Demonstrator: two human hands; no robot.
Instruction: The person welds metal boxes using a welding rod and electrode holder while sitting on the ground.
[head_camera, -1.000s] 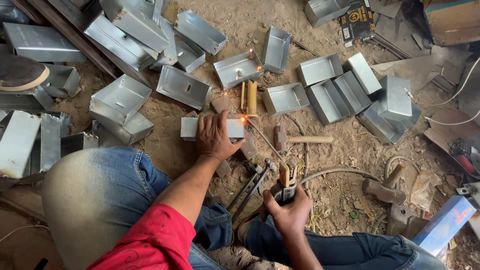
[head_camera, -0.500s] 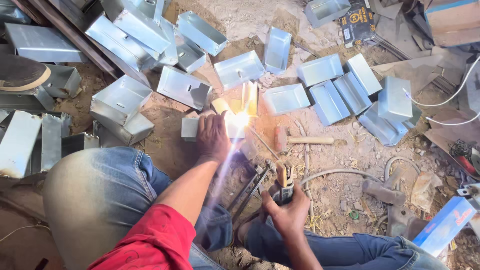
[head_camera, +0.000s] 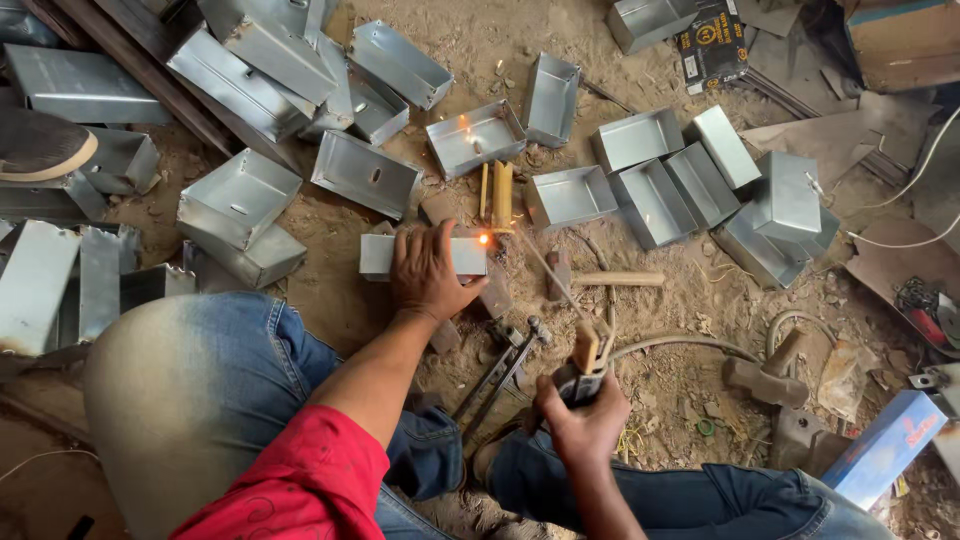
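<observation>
My left hand (head_camera: 428, 272) presses flat on a small grey metal box (head_camera: 377, 256) lying on the dirt floor. A glowing orange spot (head_camera: 484, 239) sits at the box's right end, where a thin welding rod (head_camera: 545, 270) touches it. My right hand (head_camera: 582, 420) grips the welding electrode holder (head_camera: 583, 362) that carries the rod, below and to the right of the box. A few sparks show near an open metal box (head_camera: 476, 138) farther away.
Several open sheet-metal boxes (head_camera: 652, 178) lie scattered around. A wooden-handled hammer (head_camera: 600, 279) and pliers (head_camera: 503, 372) lie by the work. Yellow wood pieces (head_camera: 499, 194) stand beyond. A cable (head_camera: 690, 345) runs right; a blue carton (head_camera: 880, 450) is at lower right.
The bright welding flash of half a second ago has died down to a small orange glow. Both hands stay in nearly the same place.
</observation>
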